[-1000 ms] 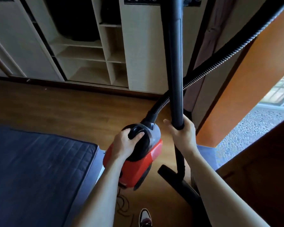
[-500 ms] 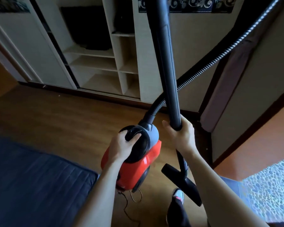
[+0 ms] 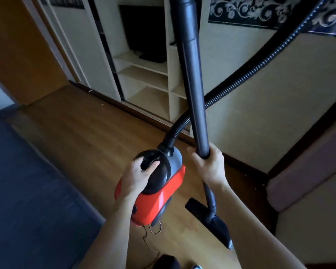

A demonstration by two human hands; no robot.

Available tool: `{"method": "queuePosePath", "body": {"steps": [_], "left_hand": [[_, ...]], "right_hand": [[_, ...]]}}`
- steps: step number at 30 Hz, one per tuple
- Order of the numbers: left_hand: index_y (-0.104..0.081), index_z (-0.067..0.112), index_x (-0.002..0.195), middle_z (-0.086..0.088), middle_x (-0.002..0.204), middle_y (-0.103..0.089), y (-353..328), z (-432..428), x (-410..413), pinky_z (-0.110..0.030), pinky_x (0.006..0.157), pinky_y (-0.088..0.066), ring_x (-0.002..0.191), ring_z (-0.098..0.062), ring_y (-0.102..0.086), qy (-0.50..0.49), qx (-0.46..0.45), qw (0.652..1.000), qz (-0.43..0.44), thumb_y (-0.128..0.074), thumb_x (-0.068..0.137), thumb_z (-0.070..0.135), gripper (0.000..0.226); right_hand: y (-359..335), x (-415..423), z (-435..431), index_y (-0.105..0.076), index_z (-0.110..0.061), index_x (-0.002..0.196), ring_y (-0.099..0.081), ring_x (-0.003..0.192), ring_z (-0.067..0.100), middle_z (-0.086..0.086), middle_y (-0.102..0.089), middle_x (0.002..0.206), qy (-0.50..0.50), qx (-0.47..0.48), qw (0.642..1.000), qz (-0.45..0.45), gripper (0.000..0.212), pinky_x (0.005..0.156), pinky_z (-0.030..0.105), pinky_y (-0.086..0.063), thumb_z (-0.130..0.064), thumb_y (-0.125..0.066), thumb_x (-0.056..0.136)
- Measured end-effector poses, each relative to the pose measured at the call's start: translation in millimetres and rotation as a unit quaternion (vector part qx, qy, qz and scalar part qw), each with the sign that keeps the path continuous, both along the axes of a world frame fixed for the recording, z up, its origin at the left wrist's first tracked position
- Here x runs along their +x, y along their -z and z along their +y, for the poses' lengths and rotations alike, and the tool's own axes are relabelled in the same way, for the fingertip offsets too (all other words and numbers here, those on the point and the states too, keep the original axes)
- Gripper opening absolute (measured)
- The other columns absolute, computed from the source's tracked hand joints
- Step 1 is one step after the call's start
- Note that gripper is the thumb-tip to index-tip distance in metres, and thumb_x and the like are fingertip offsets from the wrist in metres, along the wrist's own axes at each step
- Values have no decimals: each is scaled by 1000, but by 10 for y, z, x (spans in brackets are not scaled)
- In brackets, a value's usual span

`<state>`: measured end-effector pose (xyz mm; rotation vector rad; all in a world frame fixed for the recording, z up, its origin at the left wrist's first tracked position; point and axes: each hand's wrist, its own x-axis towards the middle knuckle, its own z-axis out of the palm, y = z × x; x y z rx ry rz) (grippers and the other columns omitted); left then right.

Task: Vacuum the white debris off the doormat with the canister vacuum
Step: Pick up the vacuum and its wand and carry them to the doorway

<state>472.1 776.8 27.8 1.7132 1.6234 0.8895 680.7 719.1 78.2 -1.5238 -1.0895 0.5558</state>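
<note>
Since half a second ago: the orange door and pebbled ground have left the view, and the shelving unit [image 3: 144,78] now stands straight beyond the canister vacuum [image 3: 159,200]. Both grips are unchanged.

- Canister vacuum: red body, black and grey top, carried tilted above the wooden floor [image 3: 81,136], low in the middle of the view.
- Left hand [image 3: 138,177]: on top of the vacuum, fingers clenched round its black carry handle.
- Right hand [image 3: 208,167]: just right of the vacuum, wrapped tight round the lower end of the black wand [image 3: 192,84].
- Wand: rises steeply above and to the right of the vacuum, out of the top edge.
- Floor nozzle [image 3: 211,222]: black, at the wand's foot, below and right of the vacuum; whether it touches the floor cannot be told.
- Ribbed hose [image 3: 260,68]: leaves the vacuum's top, passes behind the wand, climbs to the upper right.
- Thin cord [image 3: 151,243]: trails beneath the vacuum.
- Dark blue mattress [image 3: 27,191]: left of the vacuum.
- Dark screen [image 3: 144,32]: on an upper shelf, beyond the vacuum.
</note>
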Motion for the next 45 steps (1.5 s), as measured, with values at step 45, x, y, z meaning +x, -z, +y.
{"method": "queuePosePath", "body": {"steps": [45], "left_hand": [[-67, 19, 89, 13, 72, -60, 106, 5083, -989, -9, 52, -40, 66, 1, -56, -334, -40, 942, 13, -70, 91, 37, 19]], "right_hand": [[420, -1145, 6737, -62, -30, 80, -61, 63, -1, -9, -63, 70, -369, -77, 926, 23, 19, 62, 21, -49, -28, -79, 88]]}}
